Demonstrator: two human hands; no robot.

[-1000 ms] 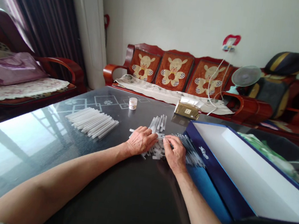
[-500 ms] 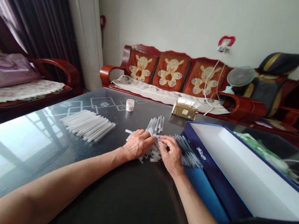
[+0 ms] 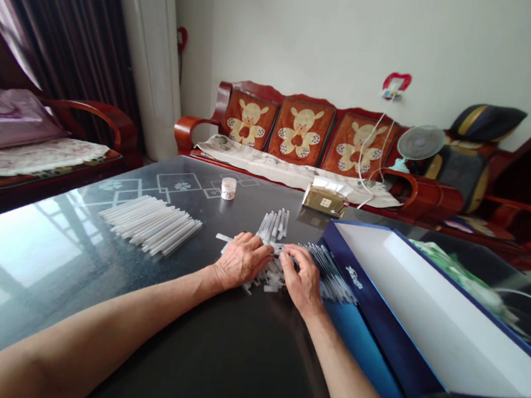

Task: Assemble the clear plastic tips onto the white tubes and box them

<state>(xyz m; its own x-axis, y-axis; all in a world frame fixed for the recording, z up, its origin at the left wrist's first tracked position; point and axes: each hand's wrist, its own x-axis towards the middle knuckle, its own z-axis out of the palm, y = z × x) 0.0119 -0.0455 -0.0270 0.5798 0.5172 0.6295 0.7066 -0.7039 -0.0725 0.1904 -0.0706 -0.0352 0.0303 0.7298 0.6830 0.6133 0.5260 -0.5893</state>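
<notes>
My left hand (image 3: pixel 245 262) and my right hand (image 3: pixel 302 278) meet above a loose heap of short whitish translucent pieces (image 3: pixel 272 281) on the table. Fingers on both hands are bent and pinched together, tips almost touching. What lies between them is too small and covered to make out. Just beyond the fingertips, several white tube-like sticks (image 3: pixel 273 223) lie side by side, pointing away from me. Thin, dark-looking slender sticks (image 3: pixel 333 276) are spread beside my right hand. Farther left rests a broad row of long white sticks (image 3: pixel 151 224), apart from my left hand.
A large open blue box (image 3: pixel 386 315) with a white inside stands at the right. Behind the hands are a small white jar (image 3: pixel 228 189) and a gold tissue pack (image 3: pixel 325 198). Green-and-white plastic packaging (image 3: pixel 463 272) lies beyond the box. A wooden sofa (image 3: pixel 297 132) lines the wall.
The view has shifted slightly. Both hands stay pinched together over the heap, with only small finger movement; the sticks and the box look unchanged.
</notes>
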